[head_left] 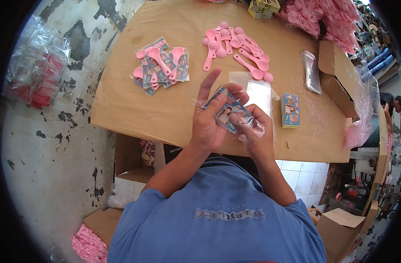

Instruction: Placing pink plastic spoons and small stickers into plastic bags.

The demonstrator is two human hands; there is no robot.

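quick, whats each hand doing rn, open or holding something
Left hand: partly closed, holding the blue card in its clear bag.
Right hand: touching the clear bag's end; whether it grips cannot be told.

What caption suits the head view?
Left hand and right hand hold blue printed card and clear plastic bag near pink plastic spoons.

The hands [209,127] and the surface [152,116] are being viewed at close range from the person's head by one wide fisheye camera facing steeply downward.
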